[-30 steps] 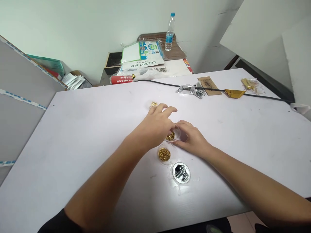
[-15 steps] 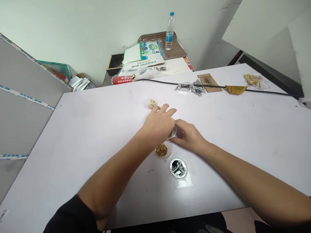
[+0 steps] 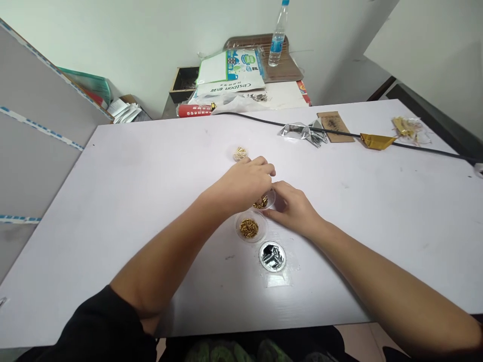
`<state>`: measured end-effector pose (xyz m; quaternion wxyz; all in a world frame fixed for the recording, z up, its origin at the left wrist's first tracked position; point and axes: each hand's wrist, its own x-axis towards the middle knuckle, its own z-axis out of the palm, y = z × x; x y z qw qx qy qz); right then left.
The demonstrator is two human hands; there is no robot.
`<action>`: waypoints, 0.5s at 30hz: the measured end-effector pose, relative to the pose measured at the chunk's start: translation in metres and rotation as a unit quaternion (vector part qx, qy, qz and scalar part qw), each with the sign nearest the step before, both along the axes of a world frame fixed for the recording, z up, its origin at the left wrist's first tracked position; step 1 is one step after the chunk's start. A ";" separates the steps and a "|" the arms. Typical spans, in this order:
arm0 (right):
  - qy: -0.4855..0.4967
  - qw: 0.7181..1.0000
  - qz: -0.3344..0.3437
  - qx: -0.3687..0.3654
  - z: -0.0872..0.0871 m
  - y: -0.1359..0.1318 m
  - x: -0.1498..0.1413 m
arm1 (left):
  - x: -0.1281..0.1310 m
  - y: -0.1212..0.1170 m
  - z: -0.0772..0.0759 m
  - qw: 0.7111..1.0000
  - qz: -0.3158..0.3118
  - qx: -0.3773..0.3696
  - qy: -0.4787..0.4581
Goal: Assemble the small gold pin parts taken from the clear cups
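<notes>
My left hand (image 3: 251, 183) reaches over a clear plastic cup (image 3: 270, 202) holding small brass pins (image 3: 260, 202). Its fingers curl down, and the thumb and index tip are hidden behind the hand, so whatever they pinch does not show. On the cup's right side, my right hand (image 3: 292, 203) is closed around the wall, thumb in front and fingers behind. Just nearer to me sits a second clear cup (image 3: 263, 229) with similar brass pins. Closer still lies a round dish (image 3: 272, 257) of dark, shiny silver pieces. Beyond my left hand stands a small container of pale gold pins (image 3: 239, 153).
A black cable (image 3: 260, 119) crosses the table's far side, passing a plastic bag of metal parts (image 3: 298, 131), brown card (image 3: 335, 126) and gold foil piece (image 3: 377, 141). Behind the table are papers and a water bottle (image 3: 277, 42). A grey partition (image 3: 37, 151) rises at left.
My left hand's spread fingers have drawn together and curled over the cup, and more of its brass pins show. My right hand keeps its hold. The whole view has shifted slightly.
</notes>
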<state>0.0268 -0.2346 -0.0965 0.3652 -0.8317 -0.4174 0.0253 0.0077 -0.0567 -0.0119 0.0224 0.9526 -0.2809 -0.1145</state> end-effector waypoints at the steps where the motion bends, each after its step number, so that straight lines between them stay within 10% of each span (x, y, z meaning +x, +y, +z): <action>1: 0.007 1.000 -0.001 -0.002 0.000 0.000 0.000 | 0.001 0.003 -0.001 1.000 0.000 -0.014 0.002; 15: 0.009 0.992 0.090 0.088 0.007 -0.011 0.011 | -0.014 0.014 -0.006 0.927 0.069 -0.325 -0.175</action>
